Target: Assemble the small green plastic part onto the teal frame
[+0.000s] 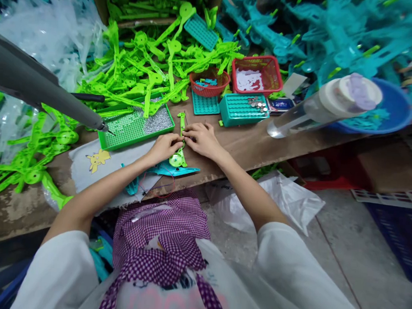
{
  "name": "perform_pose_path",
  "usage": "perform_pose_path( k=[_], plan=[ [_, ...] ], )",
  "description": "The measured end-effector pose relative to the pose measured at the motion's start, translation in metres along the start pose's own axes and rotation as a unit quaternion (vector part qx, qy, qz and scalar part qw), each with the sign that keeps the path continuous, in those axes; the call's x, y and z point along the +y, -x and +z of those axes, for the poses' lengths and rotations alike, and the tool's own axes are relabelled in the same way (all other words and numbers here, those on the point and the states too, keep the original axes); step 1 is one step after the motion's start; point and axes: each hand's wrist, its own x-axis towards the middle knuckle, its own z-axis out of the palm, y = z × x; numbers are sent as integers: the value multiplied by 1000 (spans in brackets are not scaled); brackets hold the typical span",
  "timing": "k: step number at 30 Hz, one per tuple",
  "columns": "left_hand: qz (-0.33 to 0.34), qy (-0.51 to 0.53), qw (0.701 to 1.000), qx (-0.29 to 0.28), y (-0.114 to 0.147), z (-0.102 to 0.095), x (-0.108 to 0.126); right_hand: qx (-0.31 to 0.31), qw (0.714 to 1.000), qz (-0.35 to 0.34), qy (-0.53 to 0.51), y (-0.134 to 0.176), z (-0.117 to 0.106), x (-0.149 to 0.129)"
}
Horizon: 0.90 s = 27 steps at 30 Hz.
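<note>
Both the left hand (164,147) and right hand (202,139) pinch a green plastic piece (180,143). It lies on the wooden bench (249,141), long axis running near to far, round end nearest.

A worn brown tabletop (249,145) stands over a grey tiled floor (354,259), with a blue crate (401,234) beneath, evenly lit.
</note>
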Motion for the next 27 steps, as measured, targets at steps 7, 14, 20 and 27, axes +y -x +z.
perform_pose_path(
  k=[7, 14, 20, 27],
  plan=[
    [-103, 37, 993, 42, 2, 2, 2, -3, 998, 34, -43, -3, 1, 5],
    [-89, 72, 993, 11, 5, -3, 2, -13, 996, 42, -81, 1, 0, 6],
    [-124, 92, 988, 19, 7, -4, 1, 61, 993, 31, -98, 16, 4, 0],
    [-110, 92, 989, 28, 4, 1, -4, 50, 994, 5, -93, 22, 16, -6]
  ],
)
